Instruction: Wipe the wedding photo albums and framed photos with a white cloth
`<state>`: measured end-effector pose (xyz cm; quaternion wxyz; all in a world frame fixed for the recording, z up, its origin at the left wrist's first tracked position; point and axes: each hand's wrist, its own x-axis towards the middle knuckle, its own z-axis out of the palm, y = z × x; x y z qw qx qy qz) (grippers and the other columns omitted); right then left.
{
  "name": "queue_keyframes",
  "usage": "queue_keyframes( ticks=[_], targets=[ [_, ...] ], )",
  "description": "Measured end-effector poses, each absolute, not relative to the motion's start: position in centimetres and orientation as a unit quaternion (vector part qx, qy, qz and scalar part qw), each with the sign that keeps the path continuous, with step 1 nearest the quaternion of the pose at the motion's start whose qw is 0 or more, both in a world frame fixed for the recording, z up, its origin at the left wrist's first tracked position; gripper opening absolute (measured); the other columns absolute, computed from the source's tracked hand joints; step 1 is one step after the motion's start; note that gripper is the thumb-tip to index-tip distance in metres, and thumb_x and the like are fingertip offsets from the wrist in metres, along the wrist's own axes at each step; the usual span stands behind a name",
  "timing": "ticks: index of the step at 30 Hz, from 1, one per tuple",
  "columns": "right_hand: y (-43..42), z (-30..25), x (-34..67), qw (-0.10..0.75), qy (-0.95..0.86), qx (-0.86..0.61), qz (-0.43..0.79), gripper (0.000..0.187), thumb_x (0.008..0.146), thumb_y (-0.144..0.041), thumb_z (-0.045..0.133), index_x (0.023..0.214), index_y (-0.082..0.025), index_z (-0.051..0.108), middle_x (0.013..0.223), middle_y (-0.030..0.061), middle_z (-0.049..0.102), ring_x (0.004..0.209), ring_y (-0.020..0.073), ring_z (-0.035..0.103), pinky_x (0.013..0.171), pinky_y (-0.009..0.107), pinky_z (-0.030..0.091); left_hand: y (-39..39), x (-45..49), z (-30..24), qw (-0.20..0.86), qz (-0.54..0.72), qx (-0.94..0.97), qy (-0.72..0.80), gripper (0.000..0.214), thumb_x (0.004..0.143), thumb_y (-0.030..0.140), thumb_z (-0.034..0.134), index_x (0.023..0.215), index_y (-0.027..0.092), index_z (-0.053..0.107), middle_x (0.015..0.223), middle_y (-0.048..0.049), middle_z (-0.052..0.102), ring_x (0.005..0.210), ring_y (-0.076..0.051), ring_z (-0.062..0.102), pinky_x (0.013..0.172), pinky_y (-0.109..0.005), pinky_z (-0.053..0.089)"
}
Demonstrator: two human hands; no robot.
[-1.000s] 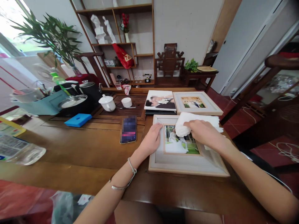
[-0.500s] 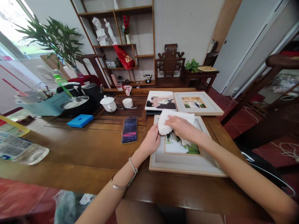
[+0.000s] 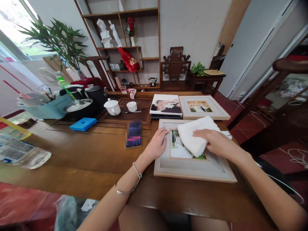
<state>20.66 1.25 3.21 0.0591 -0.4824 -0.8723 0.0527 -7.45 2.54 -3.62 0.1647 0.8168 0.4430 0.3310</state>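
Observation:
A large pale picture frame with a wedding photo lies flat on the wooden table in front of me. My left hand rests flat on the frame's left border, fingers stretched out. My right hand presses a folded white cloth onto the glass over the photo's right half, fingers laid over the cloth. A silver bangle sits on my left wrist.
Beyond the frame lie a second framed photo and a photo album. A phone lies left of the frame. Further left are a blue sponge, a white teapot, a cup, a kettle and a plastic bottle.
My right hand has swept the cloth across the glass: to the upper left half a second ago, now back to the right and lower. My left hand stays on the frame's left border.

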Motion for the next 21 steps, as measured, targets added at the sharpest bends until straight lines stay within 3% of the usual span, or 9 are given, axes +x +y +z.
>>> queue_keyframes(
  ticks=[5, 10, 13, 16, 21],
  targets=[
    [0.8, 2.3, 19.0, 0.093, -0.89, -0.446, 0.027, 0.051, 0.074, 0.001, 0.049, 0.119, -0.012, 0.066, 0.129, 0.015, 0.063, 0.124, 0.0278, 0.054, 0.106, 0.045, 0.038, 2.6, -7.5, -3.5, 0.164, 0.328, 0.821, 0.437, 0.033, 0.092, 0.01, 0.043, 0.122, 0.014, 0.055, 0.133, -0.0172, 0.053, 0.136, -0.028, 0.043, 0.114, -0.05, 0.036],
    [-2.3, 4.6, 17.6, 0.089, -0.921, -0.294, 0.239, 0.038, 0.077, -0.004, 0.055, 0.107, -0.022, 0.07, 0.114, 0.007, 0.071, 0.111, 0.0234, 0.062, 0.098, 0.038, 0.045, 2.6, -7.6, -3.4, 0.163, 0.319, 0.825, 0.438, 0.035, 0.091, 0.008, 0.043, 0.123, 0.013, 0.054, 0.134, -0.0174, 0.052, 0.135, -0.028, 0.044, 0.114, -0.049, 0.036],
    [-2.5, 5.0, 18.3, 0.08, -0.912, -0.25, 0.315, 0.04, 0.077, -0.005, 0.056, 0.109, -0.025, 0.071, 0.113, 0.0041, 0.071, 0.107, 0.0217, 0.064, 0.094, 0.033, 0.047, 2.6, -7.6, -3.4, 0.159, 0.315, 0.824, 0.443, 0.034, 0.091, 0.01, 0.043, 0.124, 0.012, 0.054, 0.135, -0.0182, 0.052, 0.135, -0.028, 0.044, 0.114, -0.049, 0.035],
    [-1.0, 4.0, 20.1, 0.116, -0.91, -0.325, 0.23, 0.048, 0.077, -0.002, 0.051, 0.117, -0.023, 0.067, 0.122, 0.0063, 0.069, 0.113, 0.0231, 0.062, 0.098, 0.037, 0.046, 2.6, -7.6, -3.2, 0.159, 0.309, 0.826, 0.443, 0.034, 0.092, 0.011, 0.042, 0.124, 0.011, 0.054, 0.135, -0.0188, 0.052, 0.136, -0.029, 0.043, 0.114, -0.049, 0.035],
    [2.4, 1.8, 22.3, 0.198, -0.857, -0.469, -0.085, 0.054, 0.076, 0.003, 0.041, 0.123, -0.011, 0.063, 0.13, 0.0147, 0.063, 0.126, 0.0283, 0.053, 0.107, 0.051, 0.038, 2.6, -7.7, -3.1, 0.163, 0.308, 0.828, 0.439, 0.033, 0.093, 0.013, 0.043, 0.124, 0.014, 0.053, 0.135, -0.0171, 0.053, 0.137, -0.029, 0.042, 0.115, -0.05, 0.035]
  ],
)
